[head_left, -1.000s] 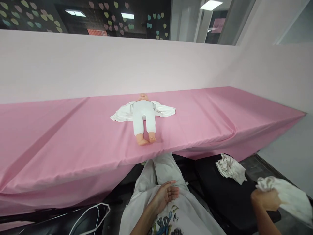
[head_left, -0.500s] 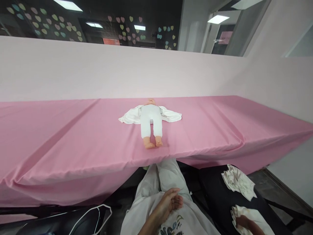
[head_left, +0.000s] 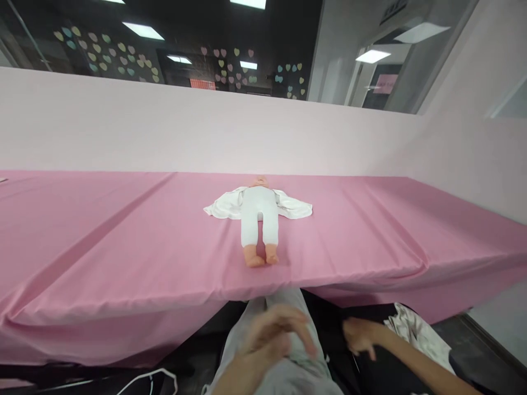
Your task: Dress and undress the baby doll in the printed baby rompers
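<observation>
Well, from far off, my left grip (head_left: 276, 330) and right grip (head_left: 359, 333) look half curled, with nothing in them. White cloth (head_left: 420, 331) is right of the right grip; the doll (head_left: 259, 206) lies ahead of both. I'd best move slow and soft.

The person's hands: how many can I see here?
2: the left hand, blurred, in front of the light trousers, and the right hand over the black seat. Neither is fully hidden.
</observation>
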Motion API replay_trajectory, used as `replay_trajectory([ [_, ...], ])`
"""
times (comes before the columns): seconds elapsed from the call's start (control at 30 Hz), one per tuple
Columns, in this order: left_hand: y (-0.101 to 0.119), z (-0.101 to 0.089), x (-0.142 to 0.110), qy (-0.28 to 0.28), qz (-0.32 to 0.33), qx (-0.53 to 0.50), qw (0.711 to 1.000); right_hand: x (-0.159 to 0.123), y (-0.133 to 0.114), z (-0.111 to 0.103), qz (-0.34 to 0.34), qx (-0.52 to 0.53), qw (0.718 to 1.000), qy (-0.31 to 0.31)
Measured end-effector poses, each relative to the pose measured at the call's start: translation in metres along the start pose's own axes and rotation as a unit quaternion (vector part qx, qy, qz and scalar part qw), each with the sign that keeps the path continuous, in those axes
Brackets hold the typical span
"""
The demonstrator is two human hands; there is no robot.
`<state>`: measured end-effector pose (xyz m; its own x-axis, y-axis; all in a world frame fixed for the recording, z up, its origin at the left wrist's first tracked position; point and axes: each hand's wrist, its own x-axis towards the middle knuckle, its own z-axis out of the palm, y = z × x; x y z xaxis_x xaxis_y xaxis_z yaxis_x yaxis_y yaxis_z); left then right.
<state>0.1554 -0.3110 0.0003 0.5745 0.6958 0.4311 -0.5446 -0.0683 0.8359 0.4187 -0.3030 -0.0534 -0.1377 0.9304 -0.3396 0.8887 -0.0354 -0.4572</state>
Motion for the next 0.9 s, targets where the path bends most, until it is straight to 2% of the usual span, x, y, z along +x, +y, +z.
replay_trajectory([
  [0.03, 0.022, -0.004, 0.014, 0.066, 0.101, 0.006, 0.993, 0.023, -0.022, -0.021, -0.021, 0.006, 0.999, -0.041],
  [0.07, 0.038, -0.012, 0.030, 0.160, 0.157, 0.047, 0.973, 0.048, -0.047, -0.044, -0.051, 0.019, 0.992, -0.115],
  [0.1, 0.049, -0.025, 0.050, 0.263, 0.197, 0.101, 0.939, 0.074, -0.076, -0.068, -0.122, 0.049, 0.957, -0.259],
  [0.13, 0.055, -0.042, 0.072, 0.367, 0.229, 0.143, 0.890, 0.103, -0.107, -0.092, -0.212, 0.078, 0.929, -0.292],
  [0.17, 0.056, -0.063, 0.097, 0.455, 0.250, 0.168, 0.838, 0.133, -0.138, -0.114, -0.283, 0.077, 0.926, -0.238],
  [0.2, 0.052, -0.089, 0.123, 0.502, 0.243, 0.197, 0.807, 0.163, -0.168, -0.131, -0.329, 0.047, 0.937, -0.110],
  [0.23, 0.045, -0.118, 0.148, 0.530, 0.211, 0.237, 0.787, 0.194, -0.195, -0.143, -0.326, -0.017, 0.945, 0.027],
  [0.27, 0.036, -0.148, 0.171, 0.557, 0.170, 0.298, 0.756, 0.224, -0.217, -0.149, -0.303, -0.048, 0.948, 0.084],
  [0.3, 0.026, -0.178, 0.192, 0.577, 0.127, 0.380, 0.712, 0.253, -0.234, -0.150, -0.276, -0.085, 0.949, 0.126],
  [0.33, 0.015, -0.206, 0.208, 0.569, 0.079, 0.470, 0.670, 0.279, -0.246, -0.146, -0.250, -0.130, 0.947, 0.155],
  [0.37, 0.004, -0.233, 0.222, 0.545, 0.033, 0.539, 0.641, 0.303, -0.253, -0.139, -0.238, -0.159, 0.943, 0.169],
  [0.4, -0.005, -0.256, 0.231, 0.520, -0.009, 0.583, 0.624, 0.324, -0.256, -0.131, -0.232, -0.188, 0.938, 0.177],
  [0.5, -0.024, -0.311, 0.243, 0.492, -0.119, 0.602, 0.617, 0.371, -0.254, -0.110, -0.241, -0.259, 0.919, 0.174],
  [0.57, -0.031, -0.337, 0.244, 0.483, -0.148, 0.608, 0.612, 0.392, -0.254, -0.104, -0.244, -0.294, 0.908, 0.171],
  [0.7, -0.044, -0.367, 0.243, 0.478, -0.124, 0.658, 0.569, 0.426, -0.264, -0.105, -0.224, -0.329, 0.903, 0.161],
  [0.8, -0.051, -0.375, 0.244, 0.505, -0.111, 0.643, 0.565, 0.445, -0.270, -0.105, -0.213, -0.327, 0.909, 0.147],
  [0.9, -0.054, -0.377, 0.246, 0.517, -0.097, 0.639, 0.562, 0.452, -0.267, -0.104, -0.222, -0.308, 0.910, 0.167],
])
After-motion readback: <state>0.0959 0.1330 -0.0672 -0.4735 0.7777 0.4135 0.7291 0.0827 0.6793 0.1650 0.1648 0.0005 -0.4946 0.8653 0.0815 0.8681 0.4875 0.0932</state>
